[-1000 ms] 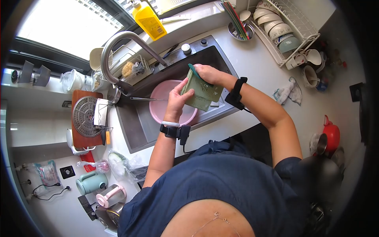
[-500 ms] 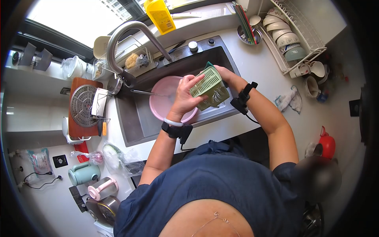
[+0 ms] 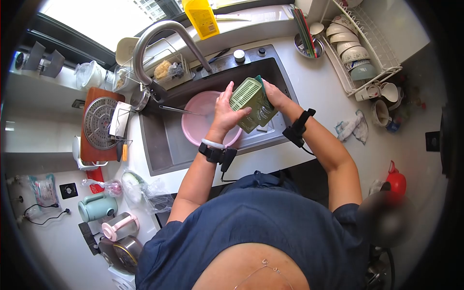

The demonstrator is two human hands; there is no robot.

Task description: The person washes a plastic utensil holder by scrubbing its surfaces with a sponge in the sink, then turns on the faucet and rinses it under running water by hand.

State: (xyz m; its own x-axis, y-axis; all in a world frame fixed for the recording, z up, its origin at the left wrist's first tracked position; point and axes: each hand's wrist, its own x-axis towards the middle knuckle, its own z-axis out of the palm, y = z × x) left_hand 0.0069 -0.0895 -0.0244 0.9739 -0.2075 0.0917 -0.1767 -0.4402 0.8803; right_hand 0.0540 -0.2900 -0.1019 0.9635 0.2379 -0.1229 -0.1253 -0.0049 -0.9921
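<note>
together two hands [image 3: 226, 115] [image 3: 275, 95] hold one green caddy [image 3: 252, 105] and perhaps one scrubber [image 3: 261, 83].

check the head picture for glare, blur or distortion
Head view: the window is blown out to white; head view: wide-angle curving, with dark corners; head view: a dark blurred patch beside the right sleeve; head view: the green slotted container looks fairly sharp.

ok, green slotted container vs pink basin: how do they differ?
The green slotted container is held up, tilted; the pink basin rests in the sink. The container is boxy and slotted, the basin round. The container looks smaller than the basin. Both are at the sink.
</note>
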